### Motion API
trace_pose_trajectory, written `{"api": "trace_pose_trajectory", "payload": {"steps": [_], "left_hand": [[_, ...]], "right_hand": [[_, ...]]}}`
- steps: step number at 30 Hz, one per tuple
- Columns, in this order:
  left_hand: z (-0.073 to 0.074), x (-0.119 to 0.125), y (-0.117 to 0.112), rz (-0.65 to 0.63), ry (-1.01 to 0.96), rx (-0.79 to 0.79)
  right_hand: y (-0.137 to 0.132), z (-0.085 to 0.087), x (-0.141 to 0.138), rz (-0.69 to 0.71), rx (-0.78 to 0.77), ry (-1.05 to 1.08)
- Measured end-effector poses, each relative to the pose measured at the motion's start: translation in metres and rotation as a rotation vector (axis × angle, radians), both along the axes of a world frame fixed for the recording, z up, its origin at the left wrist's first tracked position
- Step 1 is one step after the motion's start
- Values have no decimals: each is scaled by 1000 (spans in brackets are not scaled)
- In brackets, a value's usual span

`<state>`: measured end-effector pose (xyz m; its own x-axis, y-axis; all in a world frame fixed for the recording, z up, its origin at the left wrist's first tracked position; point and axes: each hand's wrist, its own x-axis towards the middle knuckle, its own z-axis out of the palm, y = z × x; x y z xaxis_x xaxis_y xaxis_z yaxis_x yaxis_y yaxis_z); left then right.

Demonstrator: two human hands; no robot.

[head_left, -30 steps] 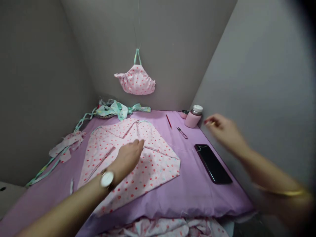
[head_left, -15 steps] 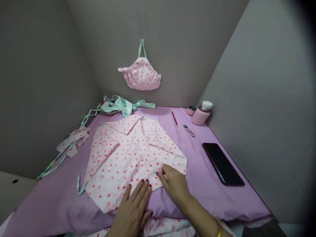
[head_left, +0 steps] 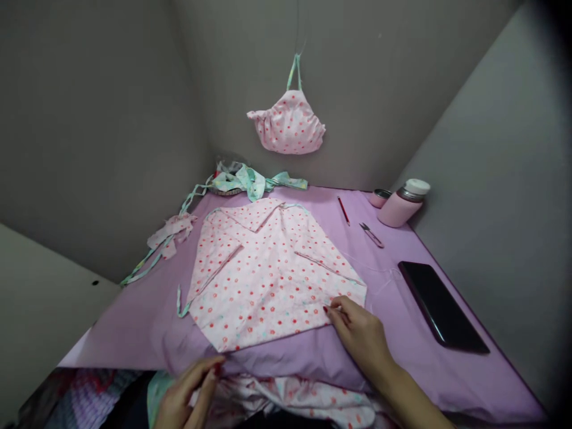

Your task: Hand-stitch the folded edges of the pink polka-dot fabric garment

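Two bare hands worked at the near edge of the purple-covered worktop [head_left: 134, 322]. The right hand [head_left: 360, 333] reached in from the near right, its forearm slanting up across the edge, wrist low and knuckles up. Its thumb and forefinger were pinched together on the near right corner of the dotted fabric [head_left: 268, 280]. That fabric lay spread flat in the middle of the worktop, its far point towards the back edge.

The left hand [head_left: 185, 396] hung lower, just below the near edge, palm turned inward and fingers loosely curled. Their tips touched the cloth there, but whether they gripped it could not be told. A bundle of dotted cloth [head_left: 313, 405] sagged beneath the near edge between the two wrists.

A phone [head_left: 442, 304] lay along the right edge. A pink bottle [head_left: 400, 205] stood at the far right corner, with snips [head_left: 370, 234] near it.
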<state>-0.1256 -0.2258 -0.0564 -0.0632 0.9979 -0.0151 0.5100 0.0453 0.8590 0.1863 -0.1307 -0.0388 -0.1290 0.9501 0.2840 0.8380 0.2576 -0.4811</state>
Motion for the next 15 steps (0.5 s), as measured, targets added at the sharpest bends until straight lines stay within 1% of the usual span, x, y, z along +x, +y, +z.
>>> {"api": "trace_pose_trajectory", "payload": {"steps": [1,2,3,5,7,10,12,15], "left_hand": [[2,10,1,-22,-198,-191],[4,20,4,-72,-418,-366],[4,30,7,-111,-616,-513],[3,47,15,-150,-887,-705],[2,59,21,-133,-1015,-783],[3,67,26,-95,-1132,-812],[6,70,27,-74,-1213,-835],[12,76,29,-37,-1351,-863]], "right_hand": [[-3,3,-6,78,41,14],[-6,5,-12,166,79,5],[-10,7,-20,251,109,-26],[-18,10,-34,380,141,-135],[-23,11,-46,445,151,-250],[-26,10,-57,476,203,-338],[-25,8,-59,471,260,-349],[-21,1,-57,433,328,-292]]}}
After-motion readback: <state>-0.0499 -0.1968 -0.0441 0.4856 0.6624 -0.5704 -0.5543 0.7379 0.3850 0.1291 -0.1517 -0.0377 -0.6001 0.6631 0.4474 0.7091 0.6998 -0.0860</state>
